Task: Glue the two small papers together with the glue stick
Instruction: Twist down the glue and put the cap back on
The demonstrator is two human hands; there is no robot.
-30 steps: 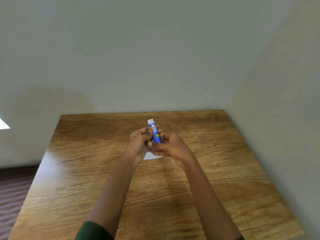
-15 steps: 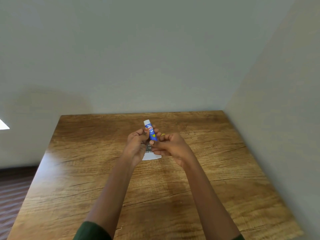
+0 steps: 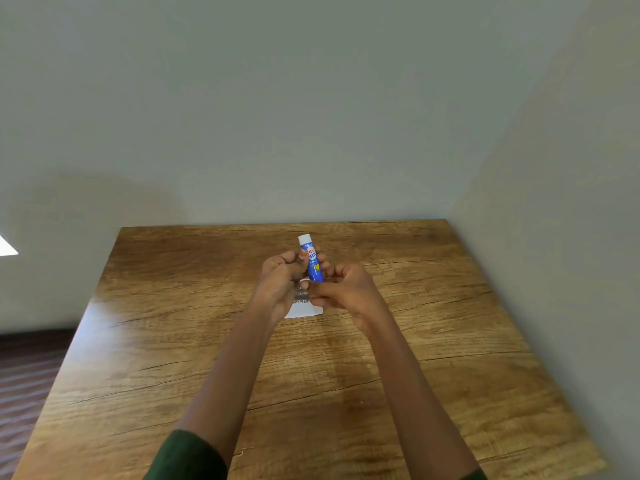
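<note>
Wood-grain table (image 3: 166, 341) meets bare grey walls (image 3: 311, 98) in a corner. I see the left hand (image 3: 278, 284) gripping the upright glue stick (image 3: 311, 259), the right hand (image 3: 348, 292) pinching its base, above a paper (image 3: 306, 309).

A: What is the person wearing?
B: They are wearing a dark green top. The left sleeve (image 3: 188, 457) is showing at the bottom edge as a broad, rounded cuff of plain matte cloth.
A: And is the other side matching?
B: The right sleeve (image 3: 475, 476) is peeking in as a thin sliver of the same dark green, too little for telling its cut.
A: Is the cloth covering the arms?
B: It is stopping short: the left forearm (image 3: 228, 368) and the right forearm (image 3: 412, 382) are showing bare, all the way from the cuffs to the left hand (image 3: 277, 284) and the right hand (image 3: 348, 289).
A: How is the fabric looking?
B: It is looking like one even shade.
</note>
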